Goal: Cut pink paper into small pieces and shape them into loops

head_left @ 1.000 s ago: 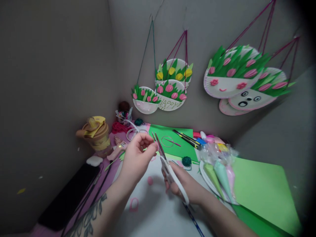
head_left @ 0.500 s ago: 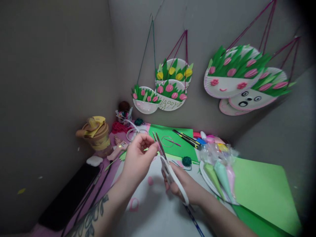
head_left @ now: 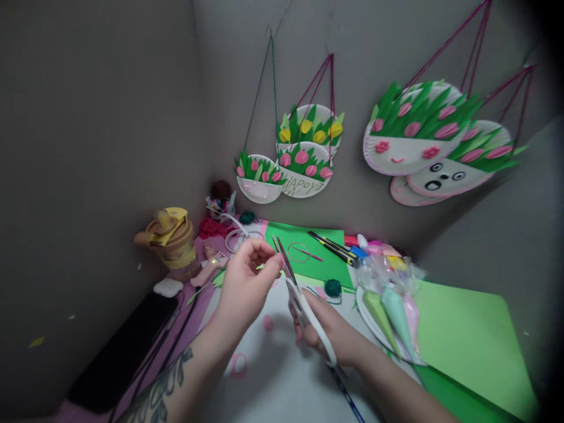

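Observation:
My left hand point(head_left: 249, 276) pinches a small pink paper piece point(head_left: 282, 260) between thumb and fingers, most of it hidden. In my right hand point(head_left: 319, 326) is a pair of white-handled scissors point(head_left: 304, 302), blades pointing up and away, slightly apart and right beside the pink piece. Below the hands, a pink oval point(head_left: 268, 322) and a pink paper offcut with a hole point(head_left: 239, 365) lie on the white work surface point(head_left: 264, 399). A blue patterned pencil or pen point(head_left: 346, 393) rests under my right forearm.
Behind the hands lie a green sheet point(head_left: 282, 235), craft knives point(head_left: 332, 247) and a dark green yarn ball point(head_left: 333, 288). To the right are filled piping bags point(head_left: 390, 320) and light green paper point(head_left: 471, 335). At left stand a lidded cup point(head_left: 174, 247) and a glue gun point(head_left: 209, 270). Paper-plate baskets point(head_left: 416, 141) hang above.
Both hands stay in nearly the same place, with the scissors beside the pink paper piece. The view has shifted very slightly.

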Demonstrator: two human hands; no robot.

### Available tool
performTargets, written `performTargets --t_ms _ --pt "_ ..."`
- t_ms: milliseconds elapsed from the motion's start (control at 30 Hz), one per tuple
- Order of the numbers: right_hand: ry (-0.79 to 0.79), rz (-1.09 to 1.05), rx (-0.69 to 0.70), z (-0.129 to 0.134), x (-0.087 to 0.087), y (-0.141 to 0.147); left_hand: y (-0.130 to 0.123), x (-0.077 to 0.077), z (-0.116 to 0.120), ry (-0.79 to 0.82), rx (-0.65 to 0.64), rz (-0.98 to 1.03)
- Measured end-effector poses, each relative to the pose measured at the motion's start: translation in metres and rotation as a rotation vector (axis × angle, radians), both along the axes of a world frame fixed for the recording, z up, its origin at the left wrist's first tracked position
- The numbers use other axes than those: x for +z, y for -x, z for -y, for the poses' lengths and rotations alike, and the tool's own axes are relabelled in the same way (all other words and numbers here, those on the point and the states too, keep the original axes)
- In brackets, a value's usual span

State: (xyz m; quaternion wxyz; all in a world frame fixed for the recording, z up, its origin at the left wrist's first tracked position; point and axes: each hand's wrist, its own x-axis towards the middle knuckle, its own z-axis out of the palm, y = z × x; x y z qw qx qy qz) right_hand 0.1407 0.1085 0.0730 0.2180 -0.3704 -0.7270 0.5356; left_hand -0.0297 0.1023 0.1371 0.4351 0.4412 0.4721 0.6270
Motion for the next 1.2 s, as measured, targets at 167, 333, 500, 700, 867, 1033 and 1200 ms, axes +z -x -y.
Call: performTargets --t_ms 167,333,500,700,867,1033,1200 --pt "0.016 -0.002 -0.001 -0.0004 0.0025 -0.001 0.0007 0.0005 -0.0011 -0.003 -0.003 -0.012" --pt "0.067 -0.035 0.01 -0.0012 0.0014 -0.0015 0.0013 0.0007 -0.0012 -0.003 -0.003 -0.014" --pt "0.012 -0.001 -0.011 -0.0006 0.0049 -0.0007 0.0021 0.0026 -0.0004 -0.006 -0.015 -0.051" --pt "-0.035 0.014 -0.018 -0.0034 0.003 -0.0032 0.0041 0.0025 -0.0013 -0.014 -0.014 -0.104" --pt "-0.06 0.031 -0.021 -0.0055 0.0005 -0.0049 0.0045 0.0019 -0.0022 -0.021 -0.012 -0.103" --pt "-0.082 0.047 0.001 -0.0075 0.0014 -0.0069 0.0042 0.002 -0.0015 -0.017 -0.01 -0.084" --pt "-0.108 0.062 0.013 -0.009 0.0007 -0.0091 0.0038 0.0021 -0.0015 -0.015 -0.01 -0.079"
